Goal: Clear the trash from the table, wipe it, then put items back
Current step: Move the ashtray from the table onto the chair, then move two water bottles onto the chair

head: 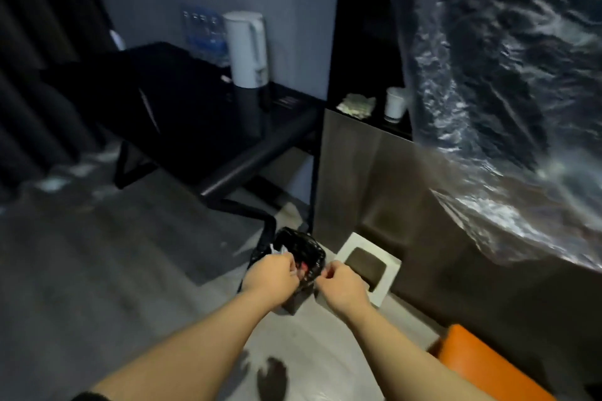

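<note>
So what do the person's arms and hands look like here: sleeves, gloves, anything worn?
Both forearms are bare, with no gloves on the left hand or right hand. A dark band or cuff edge shows on the left arm at the bottom edge; which one, I cannot tell.

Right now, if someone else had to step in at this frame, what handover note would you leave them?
Left hand: closed on the rim of the black bin bag on the floor.
Right hand: pinched on the opposite rim.
The bag lines a small bin beside the white lid; some trash shows inside.
On the dark table: white kettle, water bottles behind it.
On the shelf: crumpled wrapper and paper cup.
Left, by appearances: wrapper and cup, wiping, putting items back.
</note>
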`<move>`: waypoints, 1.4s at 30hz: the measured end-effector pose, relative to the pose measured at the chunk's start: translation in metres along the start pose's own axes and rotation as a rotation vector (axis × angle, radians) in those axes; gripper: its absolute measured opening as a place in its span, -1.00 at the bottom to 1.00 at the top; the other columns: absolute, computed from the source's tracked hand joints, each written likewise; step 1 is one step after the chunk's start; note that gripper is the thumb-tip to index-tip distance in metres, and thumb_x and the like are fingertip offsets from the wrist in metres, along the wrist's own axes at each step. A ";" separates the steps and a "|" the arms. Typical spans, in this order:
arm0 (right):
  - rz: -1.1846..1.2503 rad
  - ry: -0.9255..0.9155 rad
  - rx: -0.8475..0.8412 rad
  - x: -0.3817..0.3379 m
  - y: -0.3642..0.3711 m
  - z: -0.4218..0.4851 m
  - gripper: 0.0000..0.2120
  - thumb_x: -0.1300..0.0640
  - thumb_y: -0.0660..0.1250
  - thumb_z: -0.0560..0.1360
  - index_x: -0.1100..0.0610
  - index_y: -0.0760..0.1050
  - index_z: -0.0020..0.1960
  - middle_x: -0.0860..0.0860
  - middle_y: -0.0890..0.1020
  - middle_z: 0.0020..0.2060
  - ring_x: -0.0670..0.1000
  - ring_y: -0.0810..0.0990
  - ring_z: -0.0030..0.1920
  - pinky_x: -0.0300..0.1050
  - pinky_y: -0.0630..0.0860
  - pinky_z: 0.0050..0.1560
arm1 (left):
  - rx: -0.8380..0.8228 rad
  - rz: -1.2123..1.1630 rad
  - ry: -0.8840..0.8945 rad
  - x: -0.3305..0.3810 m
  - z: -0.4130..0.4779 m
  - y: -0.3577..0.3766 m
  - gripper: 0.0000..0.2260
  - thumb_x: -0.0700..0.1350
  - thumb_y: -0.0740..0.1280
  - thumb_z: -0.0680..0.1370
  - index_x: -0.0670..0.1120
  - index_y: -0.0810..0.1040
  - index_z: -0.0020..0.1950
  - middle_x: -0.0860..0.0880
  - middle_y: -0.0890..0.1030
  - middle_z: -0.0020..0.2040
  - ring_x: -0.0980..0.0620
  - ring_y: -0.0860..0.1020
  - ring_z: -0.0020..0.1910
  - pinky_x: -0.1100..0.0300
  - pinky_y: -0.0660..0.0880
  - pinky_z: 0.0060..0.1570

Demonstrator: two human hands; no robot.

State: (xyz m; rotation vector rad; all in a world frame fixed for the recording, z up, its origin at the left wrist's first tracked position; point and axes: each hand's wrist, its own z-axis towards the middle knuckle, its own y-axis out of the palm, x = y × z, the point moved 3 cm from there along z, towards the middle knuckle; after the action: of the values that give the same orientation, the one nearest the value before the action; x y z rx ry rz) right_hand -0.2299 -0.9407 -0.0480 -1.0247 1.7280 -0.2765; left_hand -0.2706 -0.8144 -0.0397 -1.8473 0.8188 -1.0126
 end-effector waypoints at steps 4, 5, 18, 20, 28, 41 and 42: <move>-0.069 -0.121 -0.008 -0.087 0.054 0.011 -0.97 0.14 0.25 0.46 0.09 0.42 -0.15 0.09 0.58 -0.05 0.07 0.52 -0.07 -0.17 0.36 -0.13 | 0.076 -0.055 -0.034 -0.090 0.006 -0.059 -0.81 -0.10 0.21 0.53 -0.06 0.51 0.10 -0.09 0.58 0.11 -0.12 0.54 0.08 0.12 0.47 -0.03; -0.093 -0.155 -0.016 -0.110 0.068 0.015 -0.96 0.12 0.25 0.47 0.08 0.42 -0.13 0.09 0.57 -0.02 0.08 0.52 -0.05 -0.16 0.35 -0.12 | 0.092 -0.059 -0.039 -0.112 0.007 -0.073 -0.81 -0.09 0.21 0.53 -0.06 0.51 0.11 -0.08 0.58 0.11 -0.11 0.54 0.09 0.12 0.47 -0.02; -0.201 -0.392 -0.139 -0.327 0.208 0.072 -0.81 0.10 0.25 0.51 0.11 0.47 0.11 0.06 0.51 0.13 0.08 0.53 0.12 -0.11 0.43 0.12 | 0.270 -0.043 -0.171 -0.321 0.059 -0.211 -0.78 -0.08 0.21 0.52 -0.05 0.52 0.13 -0.10 0.57 0.18 -0.11 0.53 0.18 0.14 0.46 0.05; -0.189 -0.409 -0.140 -0.349 0.216 0.090 -0.79 0.10 0.26 0.50 0.10 0.48 0.12 0.06 0.52 0.13 0.08 0.52 0.13 -0.10 0.43 0.13 | 0.278 -0.053 -0.175 -0.336 0.077 -0.222 -0.78 -0.07 0.22 0.52 -0.05 0.53 0.12 -0.10 0.57 0.18 -0.10 0.53 0.18 0.14 0.46 0.06; -0.142 -0.502 -0.204 -0.445 0.243 0.191 -0.93 0.10 0.25 0.49 0.03 0.44 -0.03 0.04 0.55 0.01 0.03 0.55 -0.02 -0.10 0.46 -0.05 | 0.316 -0.075 -0.221 -0.396 0.174 -0.280 -0.80 -0.08 0.22 0.52 -0.06 0.52 0.10 -0.11 0.59 0.14 -0.09 0.54 0.15 0.14 0.45 0.03; -0.112 -0.451 -0.215 -0.564 0.256 0.337 -0.86 0.11 0.22 0.52 0.06 0.46 0.06 0.01 0.55 0.00 -0.04 0.56 -0.08 -0.18 0.49 -0.15 | 0.326 -0.180 -0.209 -0.452 0.347 -0.365 -0.77 -0.08 0.24 0.53 -0.04 0.52 0.17 -0.04 0.60 0.10 -0.02 0.56 0.09 0.16 0.51 0.02; -0.112 -0.433 -0.210 -0.569 0.259 0.348 -0.87 0.11 0.22 0.52 0.05 0.46 0.05 0.00 0.55 0.00 -0.04 0.56 -0.08 -0.18 0.49 -0.15 | 0.314 -0.190 -0.203 -0.458 0.360 -0.369 -0.78 -0.07 0.25 0.53 -0.04 0.52 0.16 -0.04 0.60 0.10 -0.02 0.57 0.08 0.16 0.52 0.03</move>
State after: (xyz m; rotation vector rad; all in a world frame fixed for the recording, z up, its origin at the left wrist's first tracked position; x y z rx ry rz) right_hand -0.0164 -0.2616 0.0255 -1.2342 1.3277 0.0589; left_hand -0.1122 -0.1469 0.0338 -1.7412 0.3453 -0.9871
